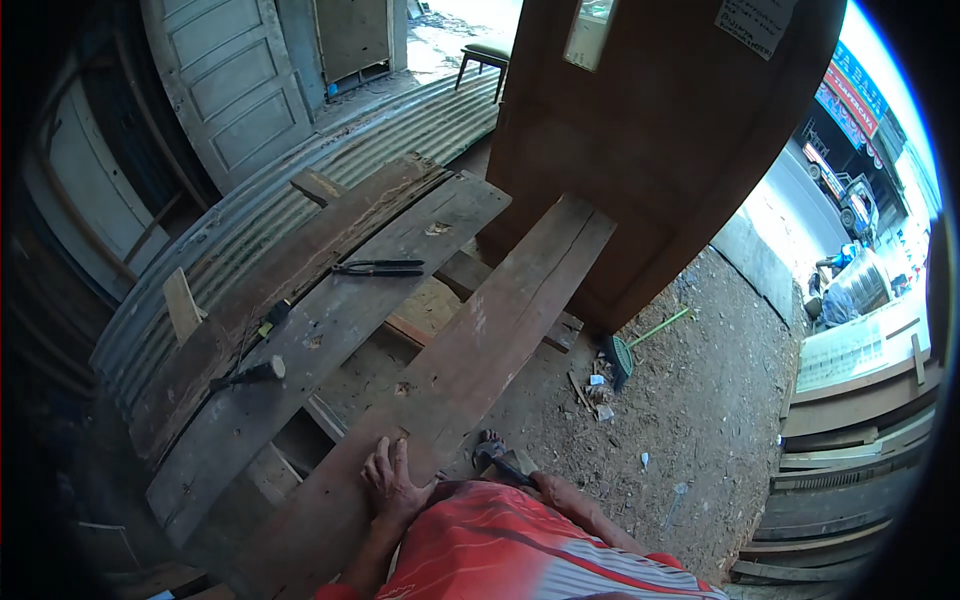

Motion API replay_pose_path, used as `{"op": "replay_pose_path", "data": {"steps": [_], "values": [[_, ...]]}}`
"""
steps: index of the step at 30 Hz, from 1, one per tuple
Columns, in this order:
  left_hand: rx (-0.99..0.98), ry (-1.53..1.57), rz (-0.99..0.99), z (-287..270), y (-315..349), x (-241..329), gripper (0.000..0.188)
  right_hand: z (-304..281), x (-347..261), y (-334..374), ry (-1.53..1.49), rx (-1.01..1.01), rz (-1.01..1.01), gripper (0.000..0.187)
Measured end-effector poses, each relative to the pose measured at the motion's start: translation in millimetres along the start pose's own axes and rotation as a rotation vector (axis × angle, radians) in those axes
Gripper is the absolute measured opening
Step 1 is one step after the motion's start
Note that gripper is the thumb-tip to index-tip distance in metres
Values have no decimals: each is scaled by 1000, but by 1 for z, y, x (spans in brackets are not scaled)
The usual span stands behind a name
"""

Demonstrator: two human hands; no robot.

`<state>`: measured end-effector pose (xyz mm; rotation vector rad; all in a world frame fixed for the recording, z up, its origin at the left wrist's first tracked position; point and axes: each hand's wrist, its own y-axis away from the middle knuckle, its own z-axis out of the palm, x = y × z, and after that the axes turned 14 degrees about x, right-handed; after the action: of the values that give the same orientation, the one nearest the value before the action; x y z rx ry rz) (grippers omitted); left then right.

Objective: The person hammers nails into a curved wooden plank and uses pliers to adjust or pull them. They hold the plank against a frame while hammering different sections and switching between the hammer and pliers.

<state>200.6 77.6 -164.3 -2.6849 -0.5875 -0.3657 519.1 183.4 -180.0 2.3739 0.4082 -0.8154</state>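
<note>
The left hand (393,484) lies flat with its fingers spread, pressing on the near plank (480,355) and not gripping it. The right hand (557,492), just off that plank, looks curled round a dark tool (508,470); I cannot see all its fingers. The near plank slants away toward a big brown door (640,150). Beside it lies the middle plank (345,305), with long-handled pliers (352,268) and a hammer-like tool (246,376) on it. Past that is a rough back plank (215,345). I think the work is partway: planks are laid out, but the near one has a crack and looks unfinished.
</note>
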Motion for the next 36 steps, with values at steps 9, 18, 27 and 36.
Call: {"op": "replay_pose_path", "data": {"steps": [9,18,27,36], "values": [[55,71,3,-1,11,-8,98,17,-3,13,56,-6,3,49],[15,62,37,-2,2,-8,106,19,-15,15,58,-12,-28,50],[43,87,61,-6,4,-6,106,37,2,20,56,29,-66,50],[93,245,29,-13,9,-20,85,27,-20,28,2,92,14,49]]}}
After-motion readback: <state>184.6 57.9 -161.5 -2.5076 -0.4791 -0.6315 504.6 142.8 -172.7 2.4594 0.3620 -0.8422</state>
